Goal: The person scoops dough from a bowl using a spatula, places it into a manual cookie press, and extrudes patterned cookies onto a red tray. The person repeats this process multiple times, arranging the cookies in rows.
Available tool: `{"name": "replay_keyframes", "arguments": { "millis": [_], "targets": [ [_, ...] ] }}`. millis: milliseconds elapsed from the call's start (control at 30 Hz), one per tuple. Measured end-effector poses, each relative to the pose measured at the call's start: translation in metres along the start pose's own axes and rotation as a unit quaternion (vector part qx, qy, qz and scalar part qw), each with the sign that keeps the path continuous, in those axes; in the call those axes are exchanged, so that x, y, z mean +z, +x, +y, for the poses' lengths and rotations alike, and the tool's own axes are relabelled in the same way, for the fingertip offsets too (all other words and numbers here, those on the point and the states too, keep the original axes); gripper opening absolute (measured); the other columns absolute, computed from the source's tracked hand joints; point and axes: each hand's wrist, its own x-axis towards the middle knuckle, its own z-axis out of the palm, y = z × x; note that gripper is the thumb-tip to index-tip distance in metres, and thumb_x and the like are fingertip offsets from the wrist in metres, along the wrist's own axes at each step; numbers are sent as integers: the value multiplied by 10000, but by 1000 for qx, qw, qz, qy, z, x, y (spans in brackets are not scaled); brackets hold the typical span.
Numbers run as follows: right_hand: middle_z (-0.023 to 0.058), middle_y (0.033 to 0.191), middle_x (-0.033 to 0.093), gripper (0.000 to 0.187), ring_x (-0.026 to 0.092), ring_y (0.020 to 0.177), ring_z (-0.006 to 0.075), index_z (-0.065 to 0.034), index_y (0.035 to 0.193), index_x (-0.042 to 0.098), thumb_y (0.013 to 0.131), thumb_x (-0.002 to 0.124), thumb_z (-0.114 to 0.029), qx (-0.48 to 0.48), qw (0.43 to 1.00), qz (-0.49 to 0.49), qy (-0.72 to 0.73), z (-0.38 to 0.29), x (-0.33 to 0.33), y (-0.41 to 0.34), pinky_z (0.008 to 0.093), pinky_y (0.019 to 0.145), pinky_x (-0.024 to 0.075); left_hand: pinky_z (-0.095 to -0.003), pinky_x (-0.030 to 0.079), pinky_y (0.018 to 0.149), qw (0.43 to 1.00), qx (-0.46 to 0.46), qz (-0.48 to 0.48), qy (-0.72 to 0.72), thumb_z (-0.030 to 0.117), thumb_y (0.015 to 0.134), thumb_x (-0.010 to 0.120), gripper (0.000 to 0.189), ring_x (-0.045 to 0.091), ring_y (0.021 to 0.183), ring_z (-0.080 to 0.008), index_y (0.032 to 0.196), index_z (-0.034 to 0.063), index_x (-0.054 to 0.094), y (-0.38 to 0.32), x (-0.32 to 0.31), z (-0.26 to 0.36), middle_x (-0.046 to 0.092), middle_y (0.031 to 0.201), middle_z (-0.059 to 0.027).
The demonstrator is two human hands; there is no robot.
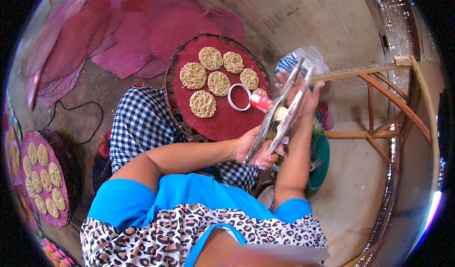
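A two-handled press (272, 119) with shiny, wrapped-looking bars is held at a slant between my hands. My left hand (254, 148) grips its lower end; pale dough clings to the fingertips. My right hand (304, 98), slightly blurred, is around the upper end. Pale dough (280, 114) shows between the bars. A red cylinder (260, 102) bearing writing juts out on the left of the press; whether it is attached is hidden. Below lies a round rack covered with red cloth (234, 126). Several noodle nests (219, 83) and a white ring (230, 96) rest on it.
Red cloths (153, 29) are spread on the floor beyond. A second round stand (28, 139) at far left bears more nests. To the right are a clear plastic bag (318, 59), a green basin (321, 174) and a wooden frame (355, 134). A dark cord (101, 107) lies at left.
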Motion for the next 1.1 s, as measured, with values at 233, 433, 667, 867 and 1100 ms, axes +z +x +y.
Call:
{"name": "replay_keyframes", "arguments": {
  "millis": [233, 433, 667, 867, 1100],
  "targets": [
    [117, 775, 545, 364, 573, 661, 256, -33, 1020, 449, 668, 538, -63, 267, 924, 199, -189, 8, -14, 86, 413, 607, 504, -304, 347, 620, 991, 21, -20, -131, 478, 835, 362, 443, 411, 598, -158, 923, 74, 523, 12, -28, 15, 425, 655, -23],
    [98, 551, 489, 219, 507, 457, 222, -30, 731, 488, 625, 648, -137, 304, 843, 262, -360, 28, -10, 118, 357, 453, 441, -305, 346, 627, 984, 72, -44, -159, 317, 820, 414, 249, 406, 588, -152, 838, 82, 495, 17, -30, 29, 424, 651, -16],
    [92, 517, 514, 209, 482, 394, 216, -53, 600, 491, 648, 653, -177, 349, 822, 227, -389, 48, 1, 118, 341, 402, 416, -319, 348, 590, 981, 87, 12, -171, 365, 813, 376, 325, 405, 551, -170, 757, 71, 502, 9, -20, 22, 423, 604, -22],
    [76, 522, 509, 203, 472, 391, 207, -77, 587, 471, 682, 640, -133, 280, 860, 221, -366, 54, 6, 140, 336, 403, 411, -304, 329, 500, 980, 97, 135, -112, 410, 812, 324, 383, 378, 470, -165, 687, 79, 474, -2, -21, 45, 415, 547, -30],
    [81, 552, 493, 202, 477, 402, 212, -45, 715, 483, 683, 659, -138, 224, 841, 287, -399, 34, -27, 136, 347, 377, 407, -314, 299, 453, 975, 58, 195, -93, 440, 816, 316, 388, 330, 399, -140, 683, 106, 463, 18, -41, 57, 378, 493, 10]
  ]
}}
